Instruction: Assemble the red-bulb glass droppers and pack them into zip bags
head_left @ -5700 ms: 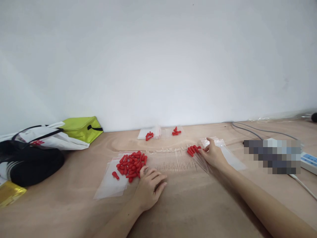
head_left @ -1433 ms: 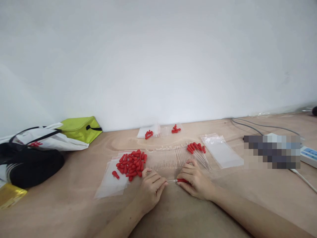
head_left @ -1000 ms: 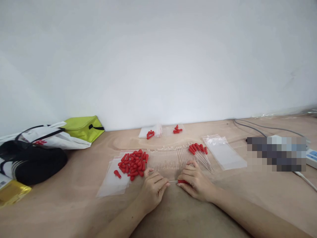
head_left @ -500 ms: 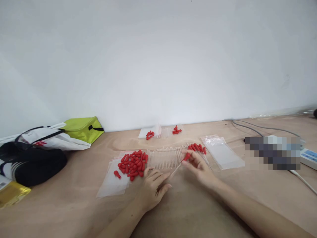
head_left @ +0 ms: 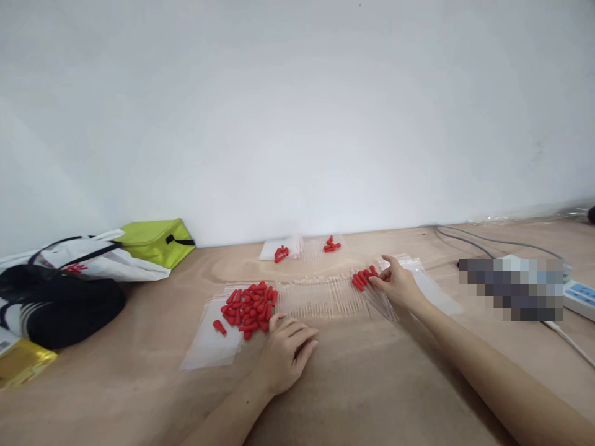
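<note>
My left hand (head_left: 289,352) rests on the table beside the heap of loose red rubber bulbs (head_left: 251,306), its fingers apart and nothing visible in it. My right hand (head_left: 398,285) is at the row of glass droppers with red bulbs (head_left: 364,279). Its thumb touches or nearly touches the rightmost bulbs, and the index finger is spread away from it. Thin clear glass tubes (head_left: 320,297) lie side by side between the heap and the droppers. Under the heap are clear zip bags (head_left: 209,337); another stack of zip bags (head_left: 432,288) is partly hidden behind my right hand.
Near the wall lie a small bag with red bulbs (head_left: 281,253) and more red bulbs (head_left: 331,244). At left are a lime-green bag (head_left: 153,241), a white bag (head_left: 102,266) and a dark cloth item (head_left: 79,313). A power strip (head_left: 581,294) and grey cables (head_left: 483,238) lie at right.
My right hand has moved right and let go of the dropper, which now lies with the others. The assembled droppers have shifted slightly left. My left hand stays put, with no tube at its fingertips.
</note>
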Available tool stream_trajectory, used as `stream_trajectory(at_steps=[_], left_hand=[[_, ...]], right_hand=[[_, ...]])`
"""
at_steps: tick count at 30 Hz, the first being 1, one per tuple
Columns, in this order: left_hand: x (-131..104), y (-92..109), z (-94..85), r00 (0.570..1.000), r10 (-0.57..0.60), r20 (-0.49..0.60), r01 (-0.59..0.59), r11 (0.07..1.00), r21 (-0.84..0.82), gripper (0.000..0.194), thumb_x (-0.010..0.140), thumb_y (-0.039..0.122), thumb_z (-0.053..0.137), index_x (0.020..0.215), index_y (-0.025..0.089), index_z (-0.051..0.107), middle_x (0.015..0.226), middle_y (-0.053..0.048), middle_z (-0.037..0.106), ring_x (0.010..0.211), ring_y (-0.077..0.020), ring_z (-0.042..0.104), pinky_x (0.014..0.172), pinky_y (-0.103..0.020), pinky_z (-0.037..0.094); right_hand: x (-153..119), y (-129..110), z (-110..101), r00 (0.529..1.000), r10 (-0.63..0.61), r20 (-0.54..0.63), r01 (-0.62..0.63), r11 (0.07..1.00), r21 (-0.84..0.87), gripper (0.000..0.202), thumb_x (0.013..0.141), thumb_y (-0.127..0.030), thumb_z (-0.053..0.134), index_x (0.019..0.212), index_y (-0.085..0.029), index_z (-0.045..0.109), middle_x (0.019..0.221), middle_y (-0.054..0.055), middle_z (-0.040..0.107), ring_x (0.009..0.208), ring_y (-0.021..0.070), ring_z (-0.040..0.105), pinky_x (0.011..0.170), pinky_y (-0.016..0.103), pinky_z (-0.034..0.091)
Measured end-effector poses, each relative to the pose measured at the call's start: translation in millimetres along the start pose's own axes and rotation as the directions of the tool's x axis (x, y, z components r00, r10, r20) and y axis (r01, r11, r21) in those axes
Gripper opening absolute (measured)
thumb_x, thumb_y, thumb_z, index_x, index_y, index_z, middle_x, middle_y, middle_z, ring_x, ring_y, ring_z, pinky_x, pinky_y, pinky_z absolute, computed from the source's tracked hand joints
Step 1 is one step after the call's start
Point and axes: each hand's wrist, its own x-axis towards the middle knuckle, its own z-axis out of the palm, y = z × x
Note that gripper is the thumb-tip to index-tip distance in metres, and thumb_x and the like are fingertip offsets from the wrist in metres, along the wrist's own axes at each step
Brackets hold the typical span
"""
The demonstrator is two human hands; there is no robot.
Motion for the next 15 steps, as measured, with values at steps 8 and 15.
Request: stream_trajectory(at_steps=[8, 15], left_hand=[[0, 0, 0.0, 1.0, 0.012, -0.022, -0.012, 1.0, 0.008, 0.014, 0.08, 0.017, 0.05, 0.085, 0.023, 0.062, 0.076, 0.001, 0.067, 0.073, -0.0153, 0.059, 0.083, -0.038, 0.031], [-3, -2, 4.3, 1.0, -0.025, -0.016, 0.025, 1.0, 0.0, 0.014, 0.078, 0.015, 0.052, 0.085, 0.023, 0.062, 0.078, 0.001, 0.067, 0.076, -0.0163, 0.06, 0.085, -0.04, 0.029]], right_hand=[[6, 12, -10, 0.998, 0.044, -0.052, -0.058, 0.949, -0.311, 0.02, 0.074, -0.029, 0.049, 0.088, -0.016, 0.057, 0.071, 0.005, 0.063, 0.067, 0.0181, 0.058, 0.059, 0.025, 0.038], [4, 17, -4, 0.994, 0.11, 0.007, -0.098, 0.917, -0.387, 0.023, 0.076, -0.029, 0.05, 0.09, -0.014, 0.057, 0.075, 0.01, 0.066, 0.073, 0.0217, 0.061, 0.06, 0.027, 0.04]])
